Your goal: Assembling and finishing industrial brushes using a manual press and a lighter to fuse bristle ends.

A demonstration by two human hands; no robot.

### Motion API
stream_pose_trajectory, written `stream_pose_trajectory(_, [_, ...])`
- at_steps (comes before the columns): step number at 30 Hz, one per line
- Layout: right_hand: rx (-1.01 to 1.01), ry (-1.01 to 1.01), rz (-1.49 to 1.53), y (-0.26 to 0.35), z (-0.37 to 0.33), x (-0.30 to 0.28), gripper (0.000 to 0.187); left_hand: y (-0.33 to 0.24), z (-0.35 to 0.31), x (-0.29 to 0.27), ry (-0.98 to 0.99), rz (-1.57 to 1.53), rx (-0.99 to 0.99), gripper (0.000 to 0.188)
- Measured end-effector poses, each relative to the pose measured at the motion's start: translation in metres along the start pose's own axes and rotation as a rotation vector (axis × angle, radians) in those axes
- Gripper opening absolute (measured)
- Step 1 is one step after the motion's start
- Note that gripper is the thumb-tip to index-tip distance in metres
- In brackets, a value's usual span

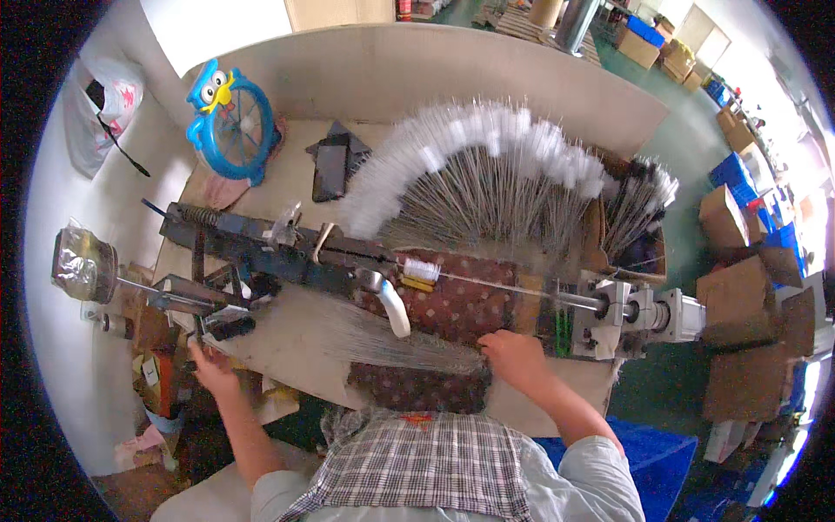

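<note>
My left hand (pixel 214 367) is at the left end of the bench machine, fingers closed round a dark metal lever (pixel 197 329). My right hand (pixel 515 358) rests at the right end of a loose bundle of thin metal wires (pixel 396 337), its fingertips pinched together at the wire ends. Behind the wires, a brush with white bristles (pixel 422 271) is set in the machine. Its wire stem (pixel 500 287) runs right to a steel spindle (pixel 578 301). A curved white-handled lever (pixel 396 309) stands just left of the brush.
Many finished white brushes (pixel 496 165) fan out at the back of the bench. Darker brushes fill a cardboard box (pixel 651 261) on the right. A blue cartoon-figure fan (pixel 235 130) stands back left, near a dark flat case (pixel 330 168). A cardboard wall (pixel 417 65) edges the bench.
</note>
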State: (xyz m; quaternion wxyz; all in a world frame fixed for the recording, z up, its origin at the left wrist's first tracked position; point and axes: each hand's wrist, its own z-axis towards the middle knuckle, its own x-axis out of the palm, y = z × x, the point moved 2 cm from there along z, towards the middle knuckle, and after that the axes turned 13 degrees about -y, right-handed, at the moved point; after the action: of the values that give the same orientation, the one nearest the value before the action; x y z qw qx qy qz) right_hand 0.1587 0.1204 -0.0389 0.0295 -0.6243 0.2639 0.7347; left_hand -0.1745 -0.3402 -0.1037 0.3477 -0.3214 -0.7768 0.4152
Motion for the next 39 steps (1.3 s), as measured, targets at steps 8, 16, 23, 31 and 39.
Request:
stream_pose_trajectory(8, [0.025,-0.004,0.031,-0.009,-0.006,-0.035,0.020,0.015,-0.044,0.024,-0.242,0.044,0.089,0.038])
stream_pose_trajectory(16, [-0.026,0.060,0.045,-0.017,-0.009,-0.023,0.021,0.105,-0.204,0.103,0.425,0.156,-0.354,0.032])
stream_pose_trajectory(23, [0.011,0.039,0.104,-0.015,-0.012,-0.010,0.021,0.110,-0.312,0.191,0.736,0.676,-0.261,0.020])
stream_pose_trajectory(31, [0.023,0.160,-0.116,-0.008,-0.016,-0.002,0.021,0.022,-0.304,0.186,0.834,0.046,-0.902,0.039])
stream_pose_trajectory(39, [0.093,0.098,-0.211,-0.005,-0.020,-0.067,0.023,0.036,-0.321,0.174,1.321,0.469,-0.644,0.023])
